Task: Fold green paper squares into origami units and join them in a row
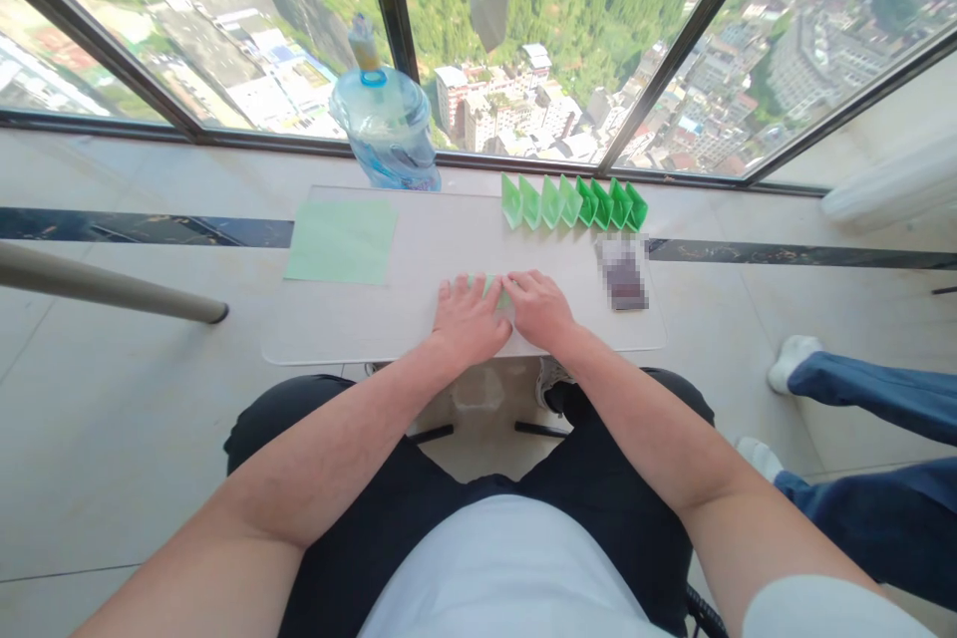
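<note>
My left hand (468,319) and my right hand (539,307) lie side by side on a small pale table (351,329), fingers flat and pressing down on a green piece of paper (496,290) that shows only between them. A flat sheet of light green paper (342,240) lies to the left on the table. Several folded green paper pieces (574,202) stand in a row along the far right edge.
A large clear water bottle (386,125) stands at the table's back edge by the window. A blurred dark card (623,272) lies right of my hands. Another person's legs in blue jeans (882,439) reach in from the right. A beige bar (105,287) juts from the left.
</note>
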Available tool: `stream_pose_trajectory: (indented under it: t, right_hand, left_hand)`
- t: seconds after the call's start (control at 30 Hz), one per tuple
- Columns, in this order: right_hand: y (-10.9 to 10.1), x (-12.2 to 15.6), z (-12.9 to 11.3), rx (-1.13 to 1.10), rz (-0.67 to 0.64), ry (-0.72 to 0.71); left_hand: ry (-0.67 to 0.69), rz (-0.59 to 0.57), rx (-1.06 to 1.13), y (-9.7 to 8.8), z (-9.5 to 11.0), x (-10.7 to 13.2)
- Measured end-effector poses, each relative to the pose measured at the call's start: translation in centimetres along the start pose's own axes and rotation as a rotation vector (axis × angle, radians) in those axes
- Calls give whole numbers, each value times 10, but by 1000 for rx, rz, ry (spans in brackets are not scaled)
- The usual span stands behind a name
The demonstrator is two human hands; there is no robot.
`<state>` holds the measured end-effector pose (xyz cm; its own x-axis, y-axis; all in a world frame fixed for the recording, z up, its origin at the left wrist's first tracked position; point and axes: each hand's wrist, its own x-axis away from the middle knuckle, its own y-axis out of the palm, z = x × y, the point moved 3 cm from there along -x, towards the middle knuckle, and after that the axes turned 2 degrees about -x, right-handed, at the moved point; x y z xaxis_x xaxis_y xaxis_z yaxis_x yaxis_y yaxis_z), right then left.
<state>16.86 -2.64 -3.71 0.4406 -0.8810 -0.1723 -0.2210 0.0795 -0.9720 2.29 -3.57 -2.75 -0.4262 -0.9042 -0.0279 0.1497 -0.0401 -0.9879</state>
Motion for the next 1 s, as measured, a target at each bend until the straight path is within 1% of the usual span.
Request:
stream_pose_trajectory:
  t: [0.07, 0.17, 0.3, 0.43, 0.53, 0.7, 0.87, 1.0]
  right_hand:
    - [2, -6, -3, -5, -17, 26]
    - [3, -12, -2, -4, -22, 60]
    - [2, -16, -1, -6, -31, 105]
    - [-4, -22, -4, 4, -84, 165]
    - [-8, -25, -7, 16, -132, 170]
    - [-10, -23, -7, 33, -138, 185]
    - [-10, -18, -1, 68, -131, 232]
    - [-12, -14, 3, 96, -156, 291]
  left_hand:
    - [-21, 1, 12, 2, -2, -5]
    - [-28, 0, 24, 4, -5, -11]
    - [-38, 23, 21, 3, -8, -17]
    - [-54, 34, -8, -2, -10, -19]
    - [-52, 29, -29, -5, -10, -18]
    - [-47, 39, -43, -5, -13, -15]
    - [-79, 38, -51, -5, -23, -13]
    - [-115, 47, -61, -7, -29, -12]
